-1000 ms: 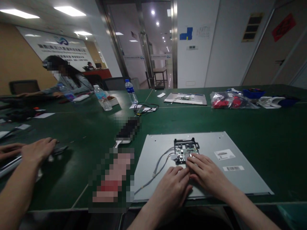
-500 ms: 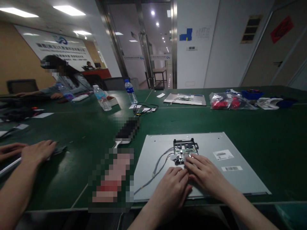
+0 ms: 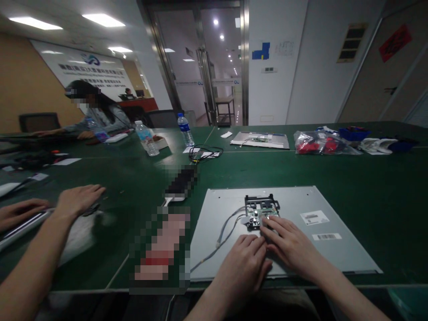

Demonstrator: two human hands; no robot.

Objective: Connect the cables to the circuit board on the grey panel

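A flat grey metal panel (image 3: 294,263), like the back of a display, lies on the green table in front of me. On it sits a green circuit board (image 3: 256,217) in a black bracket (image 3: 262,200), with thin grey cables (image 3: 224,234) running off to the left. My right hand (image 3: 290,243) rests its fingertips on the board's near right corner, its fingers bent and close together. Against it, just below the board, my left hand (image 3: 245,256) is closed with curled fingers. Anything pinched between the hands is hidden by the fingers.
A blurred-out phone (image 3: 182,183) and a pixelated pink item (image 3: 167,240) lie left of the panel. Another person's hand (image 3: 78,198) works at the far left. Bottles (image 3: 147,140), a coiled black cable (image 3: 205,152), a second panel (image 3: 261,139) and bagged red items (image 3: 321,143) stand farther back.
The view has shifted slightly, moving the scene a little right. My hands stay at the board's near edge. The neighbour's hand at left has moved right and farther away.
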